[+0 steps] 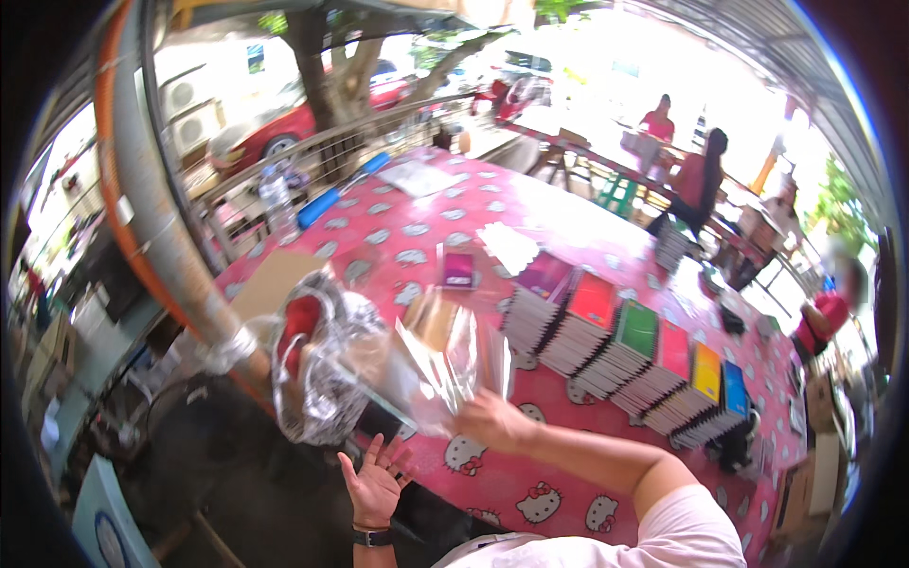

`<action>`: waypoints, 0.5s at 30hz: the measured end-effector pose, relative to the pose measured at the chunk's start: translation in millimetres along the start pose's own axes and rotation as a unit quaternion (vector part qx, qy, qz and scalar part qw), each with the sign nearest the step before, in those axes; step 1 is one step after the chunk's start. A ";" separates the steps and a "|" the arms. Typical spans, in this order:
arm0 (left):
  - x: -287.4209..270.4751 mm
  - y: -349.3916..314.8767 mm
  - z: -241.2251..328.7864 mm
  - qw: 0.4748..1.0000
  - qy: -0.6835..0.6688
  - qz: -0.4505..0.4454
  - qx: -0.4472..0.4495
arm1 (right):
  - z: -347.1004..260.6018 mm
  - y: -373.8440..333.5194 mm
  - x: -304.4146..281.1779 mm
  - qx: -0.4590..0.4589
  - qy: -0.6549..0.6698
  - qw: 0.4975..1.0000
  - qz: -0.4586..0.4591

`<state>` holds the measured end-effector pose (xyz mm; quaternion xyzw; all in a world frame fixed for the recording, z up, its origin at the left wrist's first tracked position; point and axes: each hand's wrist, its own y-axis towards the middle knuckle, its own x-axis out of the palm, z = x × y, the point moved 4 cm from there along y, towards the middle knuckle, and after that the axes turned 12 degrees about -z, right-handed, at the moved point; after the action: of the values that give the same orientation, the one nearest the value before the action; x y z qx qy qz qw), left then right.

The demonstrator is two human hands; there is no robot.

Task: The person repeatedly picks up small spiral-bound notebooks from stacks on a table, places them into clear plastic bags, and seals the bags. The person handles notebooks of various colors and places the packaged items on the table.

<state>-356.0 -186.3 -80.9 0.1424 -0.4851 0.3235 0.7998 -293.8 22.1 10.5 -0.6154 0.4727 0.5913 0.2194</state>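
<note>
While the right hand grips the lower edge of a clear, crinkled plastic sleeve at the near edge of the table, the left hand is spread open, palm up, fingers wide, holding nothing, just below and to the left of that sleeve and apart from it. A black wristband circles the left wrist.

Sleeve: stands tilted above the pink, cat-patterned tablecloth, a brownish flat item showing through it; whether that item is inside cannot be told.

Left of sleeve: a bundle of shiny clear plastic wrap with something red inside, touching the table's left corner.

Right of sleeve: a row of stacked notebooks with purple, red, green, pink, yellow and blue covers, near the right hand but not touching it.

Further back: a small purple booklet, a clear plastic water bottle.
</note>
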 end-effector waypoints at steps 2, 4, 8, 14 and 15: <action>9.7 17.6 -12.8 0.996 0.039 -0.040 -0.065 | -29.2 -54.4 1.2 0.057 -0.044 0.995 -0.062; 16.5 32.9 -34.4 0.978 0.133 -0.063 -0.145 | -53.1 -94.6 -8.1 0.137 -0.043 0.988 -0.056; 53.7 51.6 -96.6 0.931 0.274 -0.087 -0.226 | -81.5 -166.5 -11.5 0.284 -0.020 0.958 -0.033; 72.3 58.2 -200.7 0.925 0.223 -0.125 -0.281 | -131.3 -254.8 -30.7 0.423 0.034 0.902 0.074; 80.2 56.0 -217.3 0.921 0.203 -0.134 -0.303 | -134.9 -270.6 -23.4 0.440 0.033 0.893 0.089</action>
<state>-218.4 3.8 -122.4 -0.1120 -0.3633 0.0732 0.9220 7.5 41.4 -18.2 -0.4304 0.7443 0.3192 0.3985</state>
